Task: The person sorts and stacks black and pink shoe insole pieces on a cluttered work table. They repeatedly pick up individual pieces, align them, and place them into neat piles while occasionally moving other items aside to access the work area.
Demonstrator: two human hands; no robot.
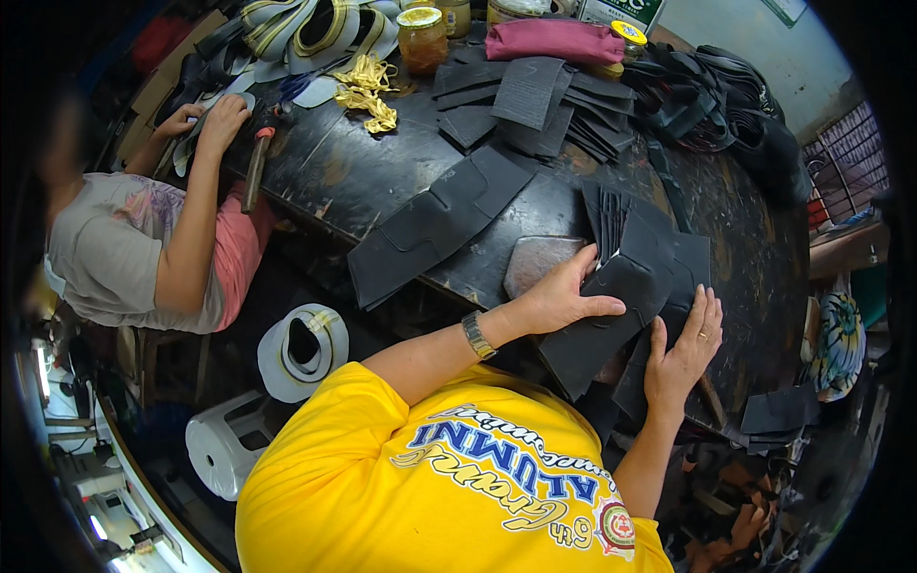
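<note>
My left hand (564,291), with a metal watch at the wrist, grips the left edge of a black folded panel (630,272), its thumb lying on top. The panel looks like thin sheet material and leans over a fanned stack of similar black pieces (604,215). My right hand (683,353), a ring on one finger, rests with fingers stretched along the right side of another black piece (690,267). Beside my left hand a grey-brown flat block (544,263) lies on the table. Further left is a row of overlapping black panels (439,224).
The dark worn table (320,162) bears black strips (530,91), a pink pouch (554,40), a jar (422,43) and gold ribbons (368,95). A co-worker (134,239) sits at left near a hammer (258,167). A white stool (224,444) stands below.
</note>
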